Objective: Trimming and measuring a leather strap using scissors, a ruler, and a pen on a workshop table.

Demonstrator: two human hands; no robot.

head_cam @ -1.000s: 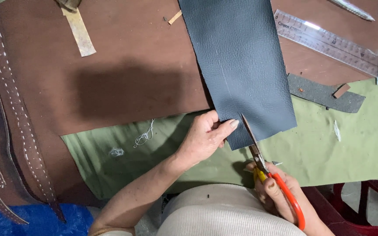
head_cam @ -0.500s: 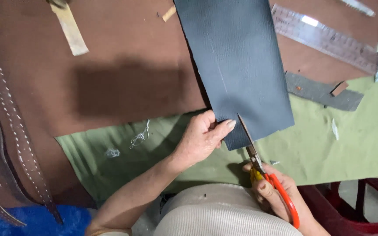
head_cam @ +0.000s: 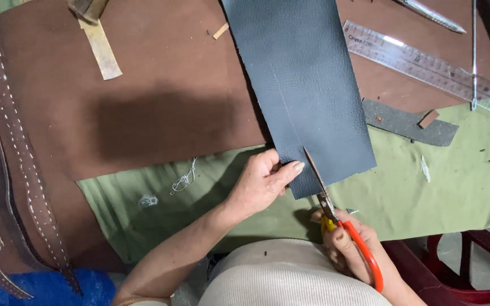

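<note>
Two hands are at work on one sheet of dark leather [head_cam: 307,96]. The left hand [head_cam: 262,184] is closed on the near left corner of the leather, with the thumb on top and the fingers under it, so that the edge is kept flat and tight for the blades. The right hand [head_cam: 353,252] is closed around the orange handles of the scissors [head_cam: 336,218]; the blades are entered into the near edge of the leather, just beside the left thumb, and they are pointed along a thin line that is marked up the sheet. It seems the line is used as a guide.

The leather is laid partly on a large brown sheet [head_cam: 160,102] and partly over a green cloth [head_cam: 426,192], with its near end at the edge of the table, close to the body. A clear ruler [head_cam: 426,68] is placed to the right, near but not touching the leather, and a grey offcut [head_cam: 409,122] lies below it. Stitched brown straps [head_cam: 12,141] are laid at the far left, well apart. A pale strip [head_cam: 102,51] lies at the top left. No packages or signs are seen; only the ruler carries printed marks.
</note>
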